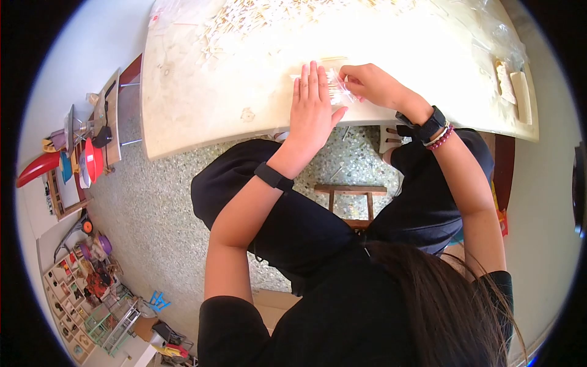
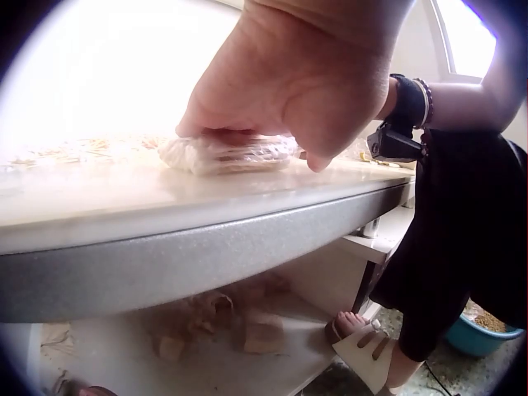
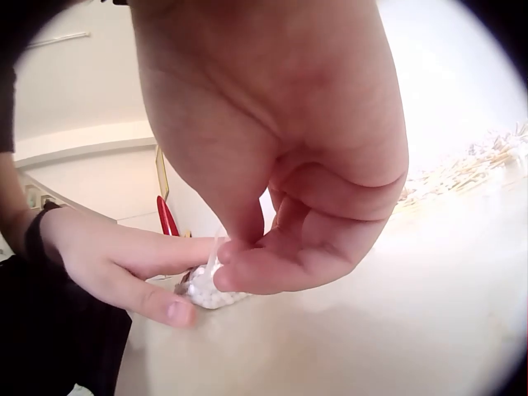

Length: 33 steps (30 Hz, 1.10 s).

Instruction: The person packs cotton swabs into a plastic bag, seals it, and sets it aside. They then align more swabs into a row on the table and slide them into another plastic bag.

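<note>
A small clear plastic bag of cotton swabs lies near the front edge of the pale table. My left hand rests on it with straight fingers, palm down, the thumb spread to the side. In the left wrist view the bag bulges under those fingers. My right hand pinches the bag's right end between thumb and fingertips. White swab tips show through the bag in the right wrist view, where a strip of film rises to the pinch.
Loose swabs are heaped along the table's far side, with one swab just beyond the hands. Clear plastic film and a pale block lie at the right. A wooden stool stands below, between the legs.
</note>
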{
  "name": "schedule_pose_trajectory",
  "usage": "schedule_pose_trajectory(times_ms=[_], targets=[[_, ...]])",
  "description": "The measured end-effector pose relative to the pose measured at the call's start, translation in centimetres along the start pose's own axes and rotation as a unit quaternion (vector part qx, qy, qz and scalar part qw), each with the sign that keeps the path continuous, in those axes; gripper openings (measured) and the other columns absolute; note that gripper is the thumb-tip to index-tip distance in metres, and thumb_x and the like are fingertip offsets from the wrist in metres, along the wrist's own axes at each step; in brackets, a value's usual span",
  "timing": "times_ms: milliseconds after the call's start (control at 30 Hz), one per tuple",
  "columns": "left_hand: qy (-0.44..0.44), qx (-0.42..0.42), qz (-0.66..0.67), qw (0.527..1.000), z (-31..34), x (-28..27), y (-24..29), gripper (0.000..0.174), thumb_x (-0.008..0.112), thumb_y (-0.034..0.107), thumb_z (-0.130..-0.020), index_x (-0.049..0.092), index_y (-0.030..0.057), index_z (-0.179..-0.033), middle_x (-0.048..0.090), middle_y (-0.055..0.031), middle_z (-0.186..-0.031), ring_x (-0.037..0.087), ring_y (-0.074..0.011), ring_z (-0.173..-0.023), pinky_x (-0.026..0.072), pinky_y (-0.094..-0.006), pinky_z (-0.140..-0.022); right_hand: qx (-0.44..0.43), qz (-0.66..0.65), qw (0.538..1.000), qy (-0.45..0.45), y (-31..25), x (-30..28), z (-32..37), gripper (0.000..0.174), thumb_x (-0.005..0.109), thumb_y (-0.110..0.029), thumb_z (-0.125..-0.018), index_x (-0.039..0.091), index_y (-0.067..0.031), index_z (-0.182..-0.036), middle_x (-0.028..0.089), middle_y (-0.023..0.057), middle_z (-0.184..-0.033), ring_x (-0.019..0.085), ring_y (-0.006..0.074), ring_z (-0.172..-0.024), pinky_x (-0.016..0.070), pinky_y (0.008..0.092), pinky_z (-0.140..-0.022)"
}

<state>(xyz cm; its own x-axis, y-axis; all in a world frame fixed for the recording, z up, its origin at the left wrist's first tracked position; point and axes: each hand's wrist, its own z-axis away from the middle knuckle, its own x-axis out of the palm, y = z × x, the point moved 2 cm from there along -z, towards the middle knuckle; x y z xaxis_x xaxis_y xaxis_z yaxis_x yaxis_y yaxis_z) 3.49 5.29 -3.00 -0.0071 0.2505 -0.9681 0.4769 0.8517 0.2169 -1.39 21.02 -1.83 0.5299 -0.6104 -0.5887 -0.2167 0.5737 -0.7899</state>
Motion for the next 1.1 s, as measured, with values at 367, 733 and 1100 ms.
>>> schedule_pose_trajectory(times_ms=[367, 733, 1100], targets=[[0.008, -0.006, 0.008, 1.000, -0.1, 0.1, 0.1, 0.081, 0.060, 0.036, -0.081, 0.019, -0.0119, -0.133, 0.020, -0.0277, -0.140, 0.019, -0.0378, -0.132, 0.0193, -0.0463, -0.107, 0.023, -0.014, 1.000, 0.003, 1.0, 1.2, -0.7, 0.024, 0.039, -0.021, -0.090, 0.053, -0.0009, -0.087, 0.058, 0.0140, -0.062, 0.058, 0.0264, -0.055, 0.0447, 0.0382, -0.058], [0.004, -0.011, -0.006, 1.000, -0.1, 0.2, 0.2, 0.082, 0.059, 0.037, -0.081, 0.020, -0.0120, -0.133, 0.021, -0.0278, -0.140, 0.019, -0.0379, -0.132, 0.0193, -0.0460, -0.107, 0.053, -0.061, 0.997, 0.009, 0.2, 0.8, -0.2, 0.030, 0.041, -0.028, -0.091, 0.054, -0.0010, -0.090, 0.057, 0.0148, -0.062, 0.057, 0.0254, -0.054, 0.0436, 0.0372, -0.056], [0.008, -0.015, -0.014, 1.000, -0.1, 0.4, 0.1, 0.083, 0.058, 0.039, -0.081, 0.019, -0.0116, -0.134, 0.020, -0.0272, -0.140, 0.019, -0.0370, -0.132, 0.0190, -0.0454, -0.107, 0.103, -0.100, 0.984, -0.104, 0.7, 0.0, 0.6, 0.025, 0.040, -0.021, -0.091, 0.052, -0.0039, -0.078, 0.043, 0.0013, -0.059, 0.041, 0.0098, -0.049, 0.0362, 0.0264, -0.048]])
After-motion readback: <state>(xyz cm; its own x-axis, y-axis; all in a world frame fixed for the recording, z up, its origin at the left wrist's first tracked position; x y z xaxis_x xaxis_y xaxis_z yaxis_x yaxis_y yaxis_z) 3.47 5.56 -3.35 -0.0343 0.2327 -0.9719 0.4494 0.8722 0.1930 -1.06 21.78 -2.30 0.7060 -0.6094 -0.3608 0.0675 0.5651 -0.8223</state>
